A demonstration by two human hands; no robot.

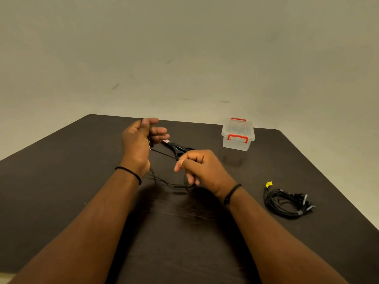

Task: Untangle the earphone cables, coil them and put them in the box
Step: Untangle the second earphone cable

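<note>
The left hand (139, 144) is raised above the dark table (61, 181), to the left of the clear plastic box (238, 134), and it pinches one end of a thin black earphone cable (164, 154) between thumb and forefinger; its other fingers are half stretched and apart. The right hand (196, 167) is nearer to the person than the box and a little to its left. Its thumb and forefinger pinch the same cable, the other fingers are curled under. Between both hands the cable runs tight, and below them loose loops hang down and touch the table.

I think the task is about in the middle. A second bundle of earphones (287, 201), with a small yellow tag, lies well in front of the box, on the person's side and to its right; it looks gathered, but it is not in the box, and I cannot tell if it is neatly coiled. The box stands at the far edge of the table with its lid on and the red clips seem closed. Inside I see nothing clearly.

A flat black object with holes (178, 149) lies left of the box, behind the hands.

What is left, in my judgement: finish untangling this cable, coil it, open the box, put both bundles inside.
</note>
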